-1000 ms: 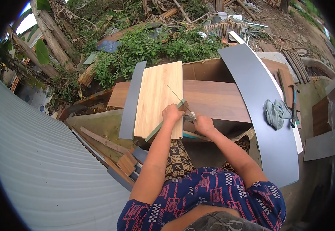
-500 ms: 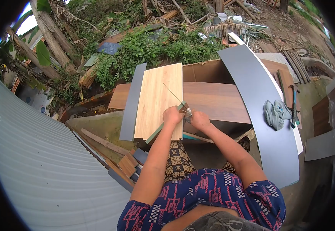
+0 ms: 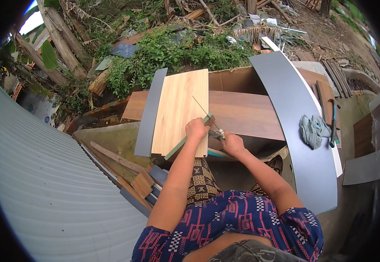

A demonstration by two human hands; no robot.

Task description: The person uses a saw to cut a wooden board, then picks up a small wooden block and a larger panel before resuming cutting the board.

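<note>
My left hand (image 3: pixel 197 130) is closed on a narrow green-edged strip (image 3: pixel 177 148) that lies at a slant across a pale wood-grain plank (image 3: pixel 179 100). My right hand (image 3: pixel 233 144) grips the handle end of a thin-bladed hacksaw (image 3: pixel 203 109). Its slender length points away to the upper left, crossing the strip just beyond my left fingers. White and metal parts show beside my right fingers; the blade edge is too small to make out. The plank lies over a brown wood-grain board (image 3: pixel 246 111), with a grey panel (image 3: pixel 151 111) along its left side.
A long grey board (image 3: pixel 290 113) slants on the right, bearing a crumpled grey-green cloth (image 3: pixel 314 131) and a hammer-like tool (image 3: pixel 333 124). Corrugated metal sheeting (image 3: pixel 59 183) borders the left. Board offcuts (image 3: pixel 143 184) lie low beside it. Green plants (image 3: pixel 177 56) grow behind.
My right hand has drawn back toward the lower right, pulling the hacksaw with it. My left hand stays on the strip. The view has shifted slightly.
</note>
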